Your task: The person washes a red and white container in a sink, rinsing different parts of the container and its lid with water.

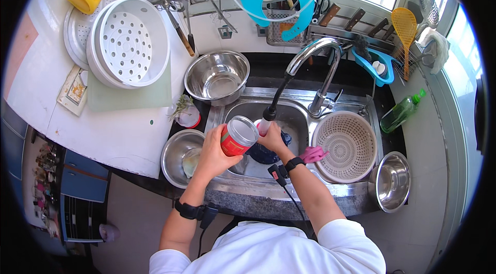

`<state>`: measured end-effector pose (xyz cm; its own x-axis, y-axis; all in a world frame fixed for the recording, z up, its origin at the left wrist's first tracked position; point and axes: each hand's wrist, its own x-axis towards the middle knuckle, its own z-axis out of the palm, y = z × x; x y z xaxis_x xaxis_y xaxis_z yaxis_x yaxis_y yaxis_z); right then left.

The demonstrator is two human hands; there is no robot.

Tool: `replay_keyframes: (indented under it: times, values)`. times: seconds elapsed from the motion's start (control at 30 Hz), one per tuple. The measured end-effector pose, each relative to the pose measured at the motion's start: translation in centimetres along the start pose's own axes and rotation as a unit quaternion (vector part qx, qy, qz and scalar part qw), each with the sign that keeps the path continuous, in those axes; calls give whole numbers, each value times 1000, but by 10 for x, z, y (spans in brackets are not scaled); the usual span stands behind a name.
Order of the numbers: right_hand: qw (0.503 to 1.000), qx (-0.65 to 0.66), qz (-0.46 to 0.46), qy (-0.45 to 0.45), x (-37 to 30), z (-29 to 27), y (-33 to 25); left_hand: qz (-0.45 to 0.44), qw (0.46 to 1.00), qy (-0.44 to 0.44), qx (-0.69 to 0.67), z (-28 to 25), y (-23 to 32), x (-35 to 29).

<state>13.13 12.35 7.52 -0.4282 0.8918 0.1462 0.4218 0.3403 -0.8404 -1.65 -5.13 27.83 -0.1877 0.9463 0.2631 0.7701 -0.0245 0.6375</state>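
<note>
My left hand [213,151] is wrapped around a clear jar [241,130] with a red label, tilted over the left part of the sink. Close to its right, my right hand [274,138] has its fingers closed beneath the black spout end [269,113] of the tap [324,80]. A small pinkish-white thing [263,127] shows at those fingers, but its kind is unclear. Below both hands, a dark blue cloth [263,154] lies in the steel sink [297,114]. My right hand partly hides it.
A beige colander [345,146] sits at the sink's right, with a pink cloth [313,154] beside it. Steel bowls [217,75] stand around the sink. A green bottle [402,112] is at the right, and a white steamer basket [126,41] at the left.
</note>
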Motion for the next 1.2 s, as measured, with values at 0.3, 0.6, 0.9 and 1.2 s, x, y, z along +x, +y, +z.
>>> replay_keyframes:
  times: [0.3,0.6,0.9,1.2]
  values:
    - [997,-75,-30,-21,-11,-19,-31,-14,1000,1,-13,18,-12,-11]
    - [979,-194,1,62,-50,-77,4,-101,995,3,11,122,-55,11]
    - [980,-171,56,83,-92,-140,-1,-148,986,-69,-37,150,-63,52]
    - [988,-139,51,55,-108,-147,-2,-154,980,-121,26,123,-48,52]
